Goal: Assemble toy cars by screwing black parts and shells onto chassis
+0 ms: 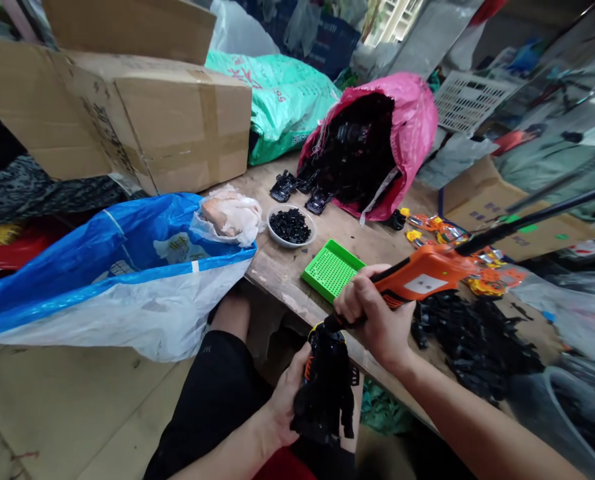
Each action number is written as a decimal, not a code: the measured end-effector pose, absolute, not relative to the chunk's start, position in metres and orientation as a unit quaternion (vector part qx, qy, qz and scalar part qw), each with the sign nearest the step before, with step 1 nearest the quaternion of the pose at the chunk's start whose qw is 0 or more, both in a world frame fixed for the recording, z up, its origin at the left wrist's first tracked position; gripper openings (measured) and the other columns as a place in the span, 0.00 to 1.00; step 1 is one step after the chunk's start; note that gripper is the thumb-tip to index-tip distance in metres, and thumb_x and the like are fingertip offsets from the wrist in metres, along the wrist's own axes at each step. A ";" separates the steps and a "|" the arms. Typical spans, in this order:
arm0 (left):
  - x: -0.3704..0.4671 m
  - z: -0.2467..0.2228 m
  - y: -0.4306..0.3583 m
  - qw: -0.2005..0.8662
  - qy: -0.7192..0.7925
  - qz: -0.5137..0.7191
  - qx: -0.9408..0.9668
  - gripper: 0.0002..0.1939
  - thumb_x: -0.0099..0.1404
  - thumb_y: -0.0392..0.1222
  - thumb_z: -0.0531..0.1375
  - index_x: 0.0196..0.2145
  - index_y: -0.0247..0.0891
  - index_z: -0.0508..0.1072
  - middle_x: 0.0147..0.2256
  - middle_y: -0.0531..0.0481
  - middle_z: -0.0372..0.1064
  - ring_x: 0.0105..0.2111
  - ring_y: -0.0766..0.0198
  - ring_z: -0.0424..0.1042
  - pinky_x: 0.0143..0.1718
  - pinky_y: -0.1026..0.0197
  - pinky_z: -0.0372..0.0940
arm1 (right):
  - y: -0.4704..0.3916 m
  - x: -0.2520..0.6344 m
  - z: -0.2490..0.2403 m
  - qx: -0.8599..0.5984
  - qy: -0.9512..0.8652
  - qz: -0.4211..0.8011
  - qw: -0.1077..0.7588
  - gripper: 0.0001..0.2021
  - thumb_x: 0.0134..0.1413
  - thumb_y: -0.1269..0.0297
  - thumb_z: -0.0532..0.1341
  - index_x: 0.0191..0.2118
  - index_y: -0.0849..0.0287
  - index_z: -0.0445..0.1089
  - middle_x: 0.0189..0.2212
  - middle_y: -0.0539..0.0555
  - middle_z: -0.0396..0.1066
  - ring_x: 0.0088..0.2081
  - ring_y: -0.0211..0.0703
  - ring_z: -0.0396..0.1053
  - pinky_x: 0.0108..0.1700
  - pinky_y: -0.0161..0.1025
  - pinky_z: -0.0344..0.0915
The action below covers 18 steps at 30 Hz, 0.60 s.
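One black plastic unit (323, 390) partway through, under the orange power screwdriver (440, 265)

The unit sits in the person's lap area, just off the near edge of the tabletop (377, 241). The left hand (281, 395) grips its side, thumb uppermost. The right hand (374, 315) is wrapped around the screwdriver, whose dark nose appears to meet the unit's upper end. That contact suggests this piece is mid-step rather than finished; any screw at the tip is hidden, so how deep the work has gone cannot be told.

Taking the unit as the dial's centre, a green perforated tray (330, 268) lies at 12 o'clock. Past it, between 11 and 12, a bowl (273, 235) holds small black pieces (291, 225), a stock evidently not used up. Toward 1 o'clock, a pink sack (413, 120) gapes with many dark parts (360, 143), a few spilling from its mouth. Between 2 and 3 lies a loose heap of black strips (482, 350), with orange-and-yellow packets (490, 283) at 2. Much material is plainly about, but whether the sack or the heap holds completed or waiting pieces does not show, so the overall tally stays uncertain.
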<state>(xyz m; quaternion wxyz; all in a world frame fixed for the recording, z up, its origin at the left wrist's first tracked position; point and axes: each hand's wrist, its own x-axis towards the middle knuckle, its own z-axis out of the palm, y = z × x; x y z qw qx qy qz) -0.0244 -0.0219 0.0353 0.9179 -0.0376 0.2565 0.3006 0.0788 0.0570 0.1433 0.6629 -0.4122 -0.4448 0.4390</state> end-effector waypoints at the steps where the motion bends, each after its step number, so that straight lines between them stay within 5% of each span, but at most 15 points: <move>1: -0.023 0.037 -0.020 0.920 0.251 0.300 -0.038 0.25 0.71 0.56 0.56 0.45 0.30 0.79 0.32 0.45 0.80 0.34 0.59 0.78 0.44 0.61 0.70 | 0.058 0.081 0.146 -0.407 -0.446 0.442 0.663 0.11 0.55 0.64 0.69 0.33 0.56 0.64 0.14 0.38 0.59 0.14 0.29 0.56 0.17 0.30 0.59; 5: -0.021 0.035 -0.019 0.915 0.256 0.308 -0.052 0.23 0.70 0.57 0.58 0.41 0.32 0.80 0.26 0.49 0.77 0.28 0.61 0.77 0.44 0.60 0.70 | 0.064 0.087 0.157 -0.385 -0.469 0.479 0.634 0.13 0.54 0.62 0.70 0.33 0.55 0.64 0.14 0.38 0.57 0.13 0.29 0.54 0.16 0.30 0.57; 11: -0.023 0.031 -0.022 0.917 0.292 0.262 -0.068 0.31 0.69 0.61 0.55 0.44 0.26 0.79 0.31 0.40 0.80 0.28 0.58 0.78 0.34 0.60 0.70 | 0.095 0.094 0.159 -0.404 -0.462 0.342 0.712 0.14 0.55 0.62 0.69 0.33 0.54 0.61 0.13 0.37 0.57 0.13 0.30 0.54 0.18 0.31 0.59; 18: -0.024 0.038 -0.020 0.925 0.283 0.245 -0.061 0.34 0.66 0.66 0.57 0.45 0.28 0.79 0.30 0.40 0.79 0.25 0.58 0.76 0.30 0.60 0.68 | 0.136 0.106 0.127 -0.410 -0.450 0.288 0.740 0.11 0.54 0.62 0.69 0.33 0.56 0.64 0.14 0.38 0.59 0.13 0.29 0.55 0.19 0.32 0.60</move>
